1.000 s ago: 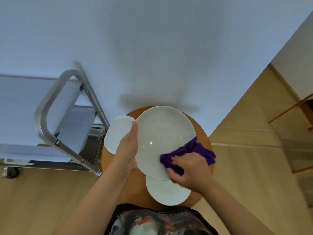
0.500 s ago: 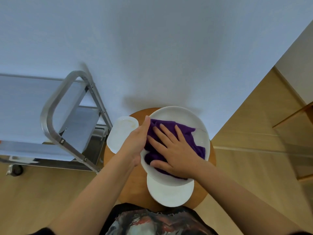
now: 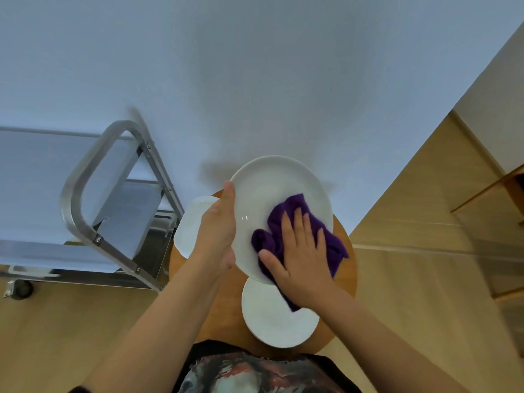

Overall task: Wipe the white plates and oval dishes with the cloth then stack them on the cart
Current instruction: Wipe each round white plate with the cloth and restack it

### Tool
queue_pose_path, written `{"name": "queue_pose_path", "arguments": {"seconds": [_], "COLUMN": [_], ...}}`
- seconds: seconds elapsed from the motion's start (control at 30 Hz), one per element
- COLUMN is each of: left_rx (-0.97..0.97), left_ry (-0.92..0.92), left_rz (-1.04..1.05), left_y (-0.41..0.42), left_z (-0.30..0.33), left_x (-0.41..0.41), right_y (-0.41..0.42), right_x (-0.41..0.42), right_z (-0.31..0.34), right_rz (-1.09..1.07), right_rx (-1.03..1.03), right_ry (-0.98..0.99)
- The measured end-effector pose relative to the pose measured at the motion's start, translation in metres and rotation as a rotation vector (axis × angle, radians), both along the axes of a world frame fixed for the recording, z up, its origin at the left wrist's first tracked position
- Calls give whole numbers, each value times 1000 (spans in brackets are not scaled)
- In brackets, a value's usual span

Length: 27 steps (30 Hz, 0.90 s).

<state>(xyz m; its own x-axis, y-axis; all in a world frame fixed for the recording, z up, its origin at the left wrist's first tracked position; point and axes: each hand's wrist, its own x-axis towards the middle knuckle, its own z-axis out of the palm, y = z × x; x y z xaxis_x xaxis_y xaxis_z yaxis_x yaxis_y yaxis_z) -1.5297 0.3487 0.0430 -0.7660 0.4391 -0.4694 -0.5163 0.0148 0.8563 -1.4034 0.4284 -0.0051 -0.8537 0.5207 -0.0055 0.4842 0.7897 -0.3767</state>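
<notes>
Two hands work at the frame's centre: the left hand (image 3: 217,231) grips the rim of a large round white plate (image 3: 272,194) held above the round wooden counter (image 3: 226,313), while the right hand (image 3: 302,259) presses a purple cloth (image 3: 279,222) flat-fingered against it. Another white plate (image 3: 272,321) lies on the counter below, a white oval dish (image 3: 191,225) left of it, beside the metal cart (image 3: 85,180) at the left.

Purple cloth (image 3: 286,222), white plate (image 3: 272,188)

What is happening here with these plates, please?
A person is wiping a large white plate with a purple cloth. The left hand holds the plate by its edge, tilted above a round wooden table. The right hand presses the cloth flat on it. More white dishes wait on the table; a metal cart stands alongside.
</notes>
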Motion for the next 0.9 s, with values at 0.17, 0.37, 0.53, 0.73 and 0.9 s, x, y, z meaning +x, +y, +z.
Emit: {"name": "queue_pose_path", "arguments": {"seconds": [0.17, 0.37, 0.53, 0.73, 0.9], "left_rx": [-78, -57, 75, -95, 87], "left_ry": [-71, -169, -80, -319, -349], "left_rz": [93, 59, -260, -45, 85], "left_y": [13, 18, -2, -15, -12], "left_z": [-1, 8, 10, -46, -50], "left_x": [11, 9, -5, -6, -6], "right_y": [-23, -26, -7, 25, 29], "right_x": [1, -2, -3, 6, 18], "right_z": [1, 13, 44, 50, 29], "right_rz": [153, 102, -175, -318, -326], "right_rx": [-237, -67, -549, -1409, -1608], "right_ry": [107, 345, 518, 744, 725]}}
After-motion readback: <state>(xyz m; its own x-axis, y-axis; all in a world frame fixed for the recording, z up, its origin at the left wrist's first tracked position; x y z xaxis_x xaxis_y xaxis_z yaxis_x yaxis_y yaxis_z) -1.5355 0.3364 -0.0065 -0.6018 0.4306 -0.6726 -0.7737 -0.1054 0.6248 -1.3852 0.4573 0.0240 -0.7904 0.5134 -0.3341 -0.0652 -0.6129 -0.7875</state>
